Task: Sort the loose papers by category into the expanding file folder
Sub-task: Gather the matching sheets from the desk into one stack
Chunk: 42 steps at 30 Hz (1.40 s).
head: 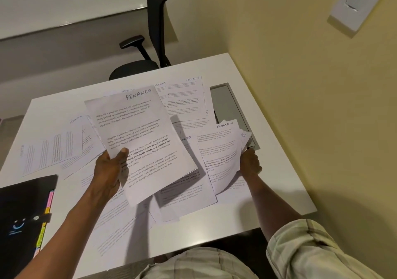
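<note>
- White printed sheet headed FINANCE [139,141] is lifted off the white desk [268,171], pinched at its lower left edge by the left hand [107,171], with the thumb on the printed face and the fingers behind.
- Its long axis tilts up and away from that hand, the heading at the far end.
- Black expanding file folder with coloured index tabs [23,214] lies flat at the desk's near left corner, down and to the left of the held sheet, well apart from it. The left hand is clearly the nearer one, so the filing move looks like a swing back towards the person and leftwards, judging by the layout.
- The folder appears shut with a strap across it, so it probably needs opening first.
- The right hand [250,162] grips a small curled sheaf of white sheets topped by one headed ADMIN [219,156] at its right edge; an HR corner peeks out behind it.
- Count: one folder, one sheet in the left hand, and several in the right, the exact number hidden.
- Loose white papers [187,98] overlap across the desk, too many and too layered to count. Headings ADMIN and SPORT are legible on some of them.
</note>
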{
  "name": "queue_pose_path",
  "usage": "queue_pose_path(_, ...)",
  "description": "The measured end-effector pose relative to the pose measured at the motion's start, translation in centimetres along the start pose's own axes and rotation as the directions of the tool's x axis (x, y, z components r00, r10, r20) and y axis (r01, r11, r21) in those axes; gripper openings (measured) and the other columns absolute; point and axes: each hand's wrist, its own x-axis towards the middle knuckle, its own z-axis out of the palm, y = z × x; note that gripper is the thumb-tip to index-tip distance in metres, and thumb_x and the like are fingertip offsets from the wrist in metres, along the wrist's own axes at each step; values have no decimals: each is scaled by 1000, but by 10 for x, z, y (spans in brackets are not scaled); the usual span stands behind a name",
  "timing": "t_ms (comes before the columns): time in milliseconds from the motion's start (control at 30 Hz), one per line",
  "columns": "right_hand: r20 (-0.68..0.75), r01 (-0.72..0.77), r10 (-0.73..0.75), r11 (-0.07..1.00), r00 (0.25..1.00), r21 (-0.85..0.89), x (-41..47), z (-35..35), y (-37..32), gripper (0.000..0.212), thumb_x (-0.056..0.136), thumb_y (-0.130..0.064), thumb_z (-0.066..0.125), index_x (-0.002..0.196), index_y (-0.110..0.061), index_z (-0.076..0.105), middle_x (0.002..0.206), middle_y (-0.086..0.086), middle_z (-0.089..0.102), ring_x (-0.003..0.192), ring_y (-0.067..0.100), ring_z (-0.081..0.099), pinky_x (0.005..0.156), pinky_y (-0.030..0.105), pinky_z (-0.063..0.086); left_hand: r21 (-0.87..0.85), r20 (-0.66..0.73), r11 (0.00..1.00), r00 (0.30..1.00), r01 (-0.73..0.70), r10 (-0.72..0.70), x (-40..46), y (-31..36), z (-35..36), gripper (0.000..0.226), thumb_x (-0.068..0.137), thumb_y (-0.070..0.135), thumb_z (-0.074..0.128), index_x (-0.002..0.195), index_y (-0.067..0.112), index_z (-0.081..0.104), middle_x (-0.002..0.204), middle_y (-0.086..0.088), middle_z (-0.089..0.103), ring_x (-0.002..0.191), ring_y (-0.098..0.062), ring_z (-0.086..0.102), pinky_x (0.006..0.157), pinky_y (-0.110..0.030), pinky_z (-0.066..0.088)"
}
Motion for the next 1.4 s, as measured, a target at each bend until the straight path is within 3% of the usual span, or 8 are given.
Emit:
queue_pose_path(267, -147, 214, -196, 969, 970, 125, 2, -54, -4, 34, 89, -13, 56, 121, -4, 62, 120, 19, 65, 110, 37, 61, 90, 40, 50, -10, 12, 999, 998, -54, 54, 1, 8, -1, 34, 99, 7, 55, 133, 5, 55, 117, -9, 67, 80, -16, 67, 99, -48, 48)
queue_pose_path(433, -221, 332, -294, 929, 930, 163, 11, -110, -21, 29, 88, -14, 59, 112, 1, 64, 115, 18, 67, 103, 35, 63, 85, 37, 51, 42, 14, 997, 998, -59, 58, 3, 10, 8, 35, 99, 8, 56, 133, -1, 53, 135, -29, 55, 84, -38, 64, 105, -61, 35)
queue_pose_path(533, -277, 409, -358, 900, 892, 153, 12, -138, -33, 15, 86, -16, 60, 93, -3, 66, 101, 14, 71, 87, 32, 65, 70, 31, 48, 88, 6, 993, 997, -72, 72, 6, 7, 15, 34, 98, 11, 58, 129, -2, 55, 98, -23, 67, 60, -23, 54, 67, -42, 59)
queue_pose_path(600, -325, 466, -401, 872, 856, 151, 5, -154, -44, 11, 87, -16, 61, 82, -6, 62, 95, 14, 71, 82, 31, 64, 66, 29, 44, 112, 22, 991, 997, -72, 70, 9, 7, 17, 26, 98, 11, 59, 121, 0, 58, 80, -16, 59, 57, -24, 50, 45, -28, 48)
queue_pose_path(800, -417, 626, -522, 763, 744, 162, -44, -205, -83, 18, 90, -17, 61, 84, 0, 60, 90, 8, 70, 77, 27, 63, 65, 30, 47, 107, 47, 988, 993, -115, 110, 11, 17, 30, 19, 98, 13, 60, 115, 6, 60, 78, -10, 56, 58, -23, 49, 45, -25, 44)
queue_pose_path(1033, -200, 640, -655, 549, 729, 537, -131, -249, -119, 6, 88, -14, 67, 92, -11, 70, 79, -5, 73, 63, 6, 68, 52, 14, 48, 87, 85, 983, 985, -161, 153, 6, 28, 40, 11, 98, 13, 60, 108, 11, 62, 80, -6, 61, 63, -20, 55, 54, -28, 49)
queue_pose_path(1200, 86, 365, -801, 363, 593, 858, -170, -253, -140, 26, 89, -4, 65, 115, 0, 67, 109, 14, 72, 98, 29, 70, 86, 37, 58, 78, 108, 988, 986, -132, 124, 6, 26, 37, 18, 96, 14, 63, 114, 10, 67, 99, -10, 71, 88, -31, 64, 83, -45, 54)
queue_pose_path(1400, 242, 173, -748, 429, 618, 887, -163, -212, -161, 28, 90, -6, 64, 116, 4, 65, 110, 19, 71, 99, 32, 69, 88, 46, 56, 32, 189, 996, 979, -83, 76, -6, 23, 39, 21, 96, 10, 61, 116, 5, 67, 101, -18, 74, 91, -36, 69, 70, -38, 55)
